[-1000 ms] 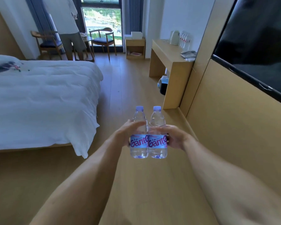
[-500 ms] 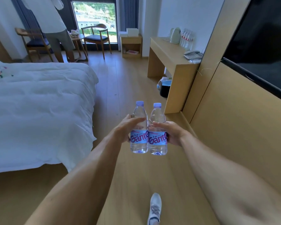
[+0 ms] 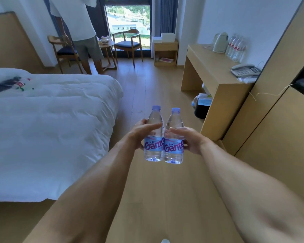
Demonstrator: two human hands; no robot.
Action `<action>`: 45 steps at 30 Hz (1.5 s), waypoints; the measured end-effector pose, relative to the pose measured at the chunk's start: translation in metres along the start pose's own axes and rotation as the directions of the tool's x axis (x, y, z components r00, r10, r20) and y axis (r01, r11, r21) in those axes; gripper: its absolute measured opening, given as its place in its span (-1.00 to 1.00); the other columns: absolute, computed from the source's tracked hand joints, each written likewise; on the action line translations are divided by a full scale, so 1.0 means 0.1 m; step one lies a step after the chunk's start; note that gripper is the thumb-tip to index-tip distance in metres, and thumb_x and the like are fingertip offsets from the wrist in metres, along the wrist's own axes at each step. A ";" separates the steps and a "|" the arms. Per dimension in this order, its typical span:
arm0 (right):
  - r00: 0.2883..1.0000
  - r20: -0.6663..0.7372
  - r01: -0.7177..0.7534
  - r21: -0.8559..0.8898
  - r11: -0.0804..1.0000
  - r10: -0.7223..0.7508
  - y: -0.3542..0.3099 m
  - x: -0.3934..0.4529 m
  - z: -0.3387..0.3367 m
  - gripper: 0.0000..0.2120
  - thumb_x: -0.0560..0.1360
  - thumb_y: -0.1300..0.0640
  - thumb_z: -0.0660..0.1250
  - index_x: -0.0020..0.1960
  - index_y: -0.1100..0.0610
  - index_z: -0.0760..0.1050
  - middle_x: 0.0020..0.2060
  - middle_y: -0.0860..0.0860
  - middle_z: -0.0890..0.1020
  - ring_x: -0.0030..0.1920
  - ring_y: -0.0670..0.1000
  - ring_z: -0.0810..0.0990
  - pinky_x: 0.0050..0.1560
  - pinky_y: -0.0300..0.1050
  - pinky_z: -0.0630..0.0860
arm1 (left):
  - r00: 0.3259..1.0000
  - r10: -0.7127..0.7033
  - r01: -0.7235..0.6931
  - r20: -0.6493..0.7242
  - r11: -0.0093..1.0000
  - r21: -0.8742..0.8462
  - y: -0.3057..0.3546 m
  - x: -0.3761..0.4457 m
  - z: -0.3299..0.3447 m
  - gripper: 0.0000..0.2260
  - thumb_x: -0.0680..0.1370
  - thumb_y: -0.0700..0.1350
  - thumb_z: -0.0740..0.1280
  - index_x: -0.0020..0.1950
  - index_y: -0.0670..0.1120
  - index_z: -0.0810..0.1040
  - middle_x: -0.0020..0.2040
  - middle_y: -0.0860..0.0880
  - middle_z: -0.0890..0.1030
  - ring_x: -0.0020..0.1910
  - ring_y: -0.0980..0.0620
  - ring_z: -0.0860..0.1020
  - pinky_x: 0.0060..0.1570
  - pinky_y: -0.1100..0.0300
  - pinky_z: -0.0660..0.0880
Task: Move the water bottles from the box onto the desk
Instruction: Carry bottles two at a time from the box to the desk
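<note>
**Two bottles carried toward the desk**

Head view: the left hand grips the left bottle and the right hand grips the right bottle, both upright and touching. The desk lies well ahead, apparently with bottles already at its back. Keep them vertical; set down on bare wood.

1. The left bottle bears a light blue label with "Gante" in large pink letters; the last letter is cut off at the label's edge.
2. The right bottle carries the same label, again reading "Gante" in pink on blue.
3. Small print above and below the brand on both labels is too fine to read.
4. The bottles on the desk have red-and-white labels, unreadable at this distance.
</note>
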State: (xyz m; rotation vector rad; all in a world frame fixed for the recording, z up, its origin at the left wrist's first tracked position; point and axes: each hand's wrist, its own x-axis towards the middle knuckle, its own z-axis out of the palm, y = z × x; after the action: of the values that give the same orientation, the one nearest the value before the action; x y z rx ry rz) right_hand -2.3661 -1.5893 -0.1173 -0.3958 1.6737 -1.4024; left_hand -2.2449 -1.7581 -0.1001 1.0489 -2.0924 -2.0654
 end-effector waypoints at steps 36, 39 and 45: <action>0.936 -0.352 0.017 0.106 0.994 0.021 -2.37 4.65 -1.63 -0.57 0.49 -0.03 0.46 0.28 0.15 0.54 0.11 0.14 0.69 0.18 0.17 0.63 0.33 0.21 0.46 | 0.966 0.032 -0.046 0.257 0.998 0.051 2.56 5.56 -0.60 -0.49 0.44 0.09 0.53 0.30 -0.02 0.47 0.09 -0.07 0.66 0.00 -0.07 0.67 -0.15 -0.16 0.62; 0.938 -0.347 0.015 0.098 0.995 0.020 -2.48 5.02 -1.75 -0.55 0.48 -0.04 0.46 0.28 0.16 0.54 0.12 0.14 0.69 0.18 0.17 0.63 0.33 0.23 0.45 | 0.969 0.022 -0.036 0.245 0.998 0.053 2.69 5.92 -0.65 -0.48 0.44 0.10 0.54 0.31 -0.02 0.45 0.09 -0.07 0.66 0.01 -0.08 0.67 -0.12 -0.19 0.62; 0.949 -0.316 0.043 0.090 0.995 -0.012 -2.74 5.95 -2.18 -0.47 0.42 -0.08 0.50 0.28 0.18 0.54 0.09 0.14 0.70 0.15 0.17 0.65 0.24 0.16 0.53 | 0.976 0.041 -0.055 0.216 0.997 0.059 3.06 6.78 -0.69 -0.49 0.45 0.08 0.53 0.31 -0.03 0.46 0.07 -0.06 0.66 -0.03 -0.06 0.67 -0.23 -0.10 0.61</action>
State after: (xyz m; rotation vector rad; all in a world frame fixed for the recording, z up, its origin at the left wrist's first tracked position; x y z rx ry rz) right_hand -2.9444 -1.9662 -0.1274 -0.1449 1.8503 -1.6258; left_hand -2.8715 -2.1637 -0.1104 0.8040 -2.2708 -2.1908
